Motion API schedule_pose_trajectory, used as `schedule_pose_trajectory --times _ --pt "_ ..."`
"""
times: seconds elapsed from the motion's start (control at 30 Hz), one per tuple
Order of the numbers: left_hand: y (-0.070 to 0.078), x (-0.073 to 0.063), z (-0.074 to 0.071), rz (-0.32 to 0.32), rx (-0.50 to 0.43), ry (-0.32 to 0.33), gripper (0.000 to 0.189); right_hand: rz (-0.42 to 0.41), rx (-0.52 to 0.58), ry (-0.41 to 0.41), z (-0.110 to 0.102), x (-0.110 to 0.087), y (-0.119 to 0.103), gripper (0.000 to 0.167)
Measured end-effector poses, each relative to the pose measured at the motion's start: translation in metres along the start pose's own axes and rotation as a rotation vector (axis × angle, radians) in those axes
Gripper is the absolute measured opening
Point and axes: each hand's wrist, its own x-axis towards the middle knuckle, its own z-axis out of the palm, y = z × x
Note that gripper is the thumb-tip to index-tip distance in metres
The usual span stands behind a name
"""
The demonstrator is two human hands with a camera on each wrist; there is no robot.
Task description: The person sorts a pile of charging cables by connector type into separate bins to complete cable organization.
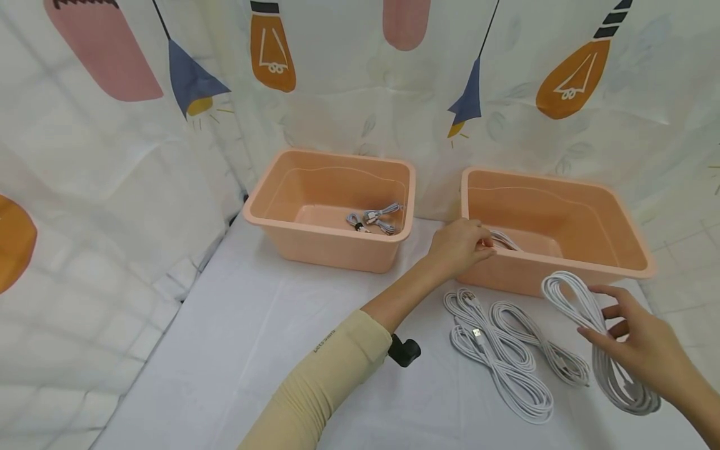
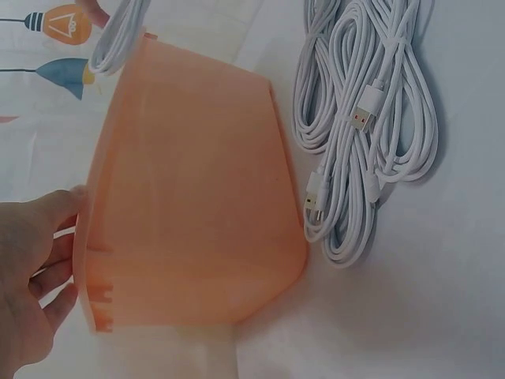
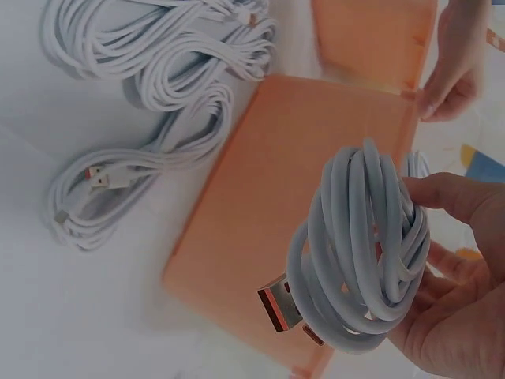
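My left hand (image 1: 461,247) grips the rim of the right peach plastic bin (image 1: 520,278) at its front left corner, thumb on one side and fingers on the other in the left wrist view. Part of a white coiled cable (image 1: 505,240) shows inside that bin, just past the hand. In front of the bin's right side, my right hand (image 1: 644,334) holds a bundled white USB cable (image 3: 359,245), raised off the table. Its metal USB plug (image 3: 280,304) sticks out from the coil in the right wrist view.
More bundled white cables (image 1: 500,356) lie on the white-covered table (image 1: 270,362) before the right bin. To the left stands a second peach bin (image 1: 332,250) with several thinner, short grey cables (image 1: 382,215) inside. A patterned curtain (image 1: 360,106) hangs close behind both bins.
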Motion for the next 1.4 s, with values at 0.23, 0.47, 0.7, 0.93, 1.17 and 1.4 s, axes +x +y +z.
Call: schedule_pose_trajectory --times 0.23,0.47,0.7,0.93,1.17,1.4 --pt "0.001 0.001 0.000 0.010 0.015 -0.005 0.019 0.000 -0.010 -0.017 -0.012 0.008 -0.007 0.084" --pt "0.001 0.000 -0.002 0.020 0.038 -0.007 0.019 -0.027 -0.031 -0.016 -0.023 0.020 -0.010 0.082" --pt "0.001 0.000 -0.003 0.007 0.024 -0.010 0.019 -0.066 -0.030 0.012 -0.032 0.040 -0.013 0.077" --pt "0.000 0.000 -0.003 0.005 0.023 -0.012 0.019 -0.080 -0.016 0.014 -0.039 0.062 -0.013 0.071" --pt "-0.001 0.001 -0.003 0.012 0.032 -0.015 0.019 -0.062 0.007 0.001 -0.044 0.081 -0.012 0.070" --pt "0.000 0.001 -0.002 0.019 0.040 -0.017 0.019 -0.034 0.000 -0.028 -0.051 0.095 -0.014 0.067"
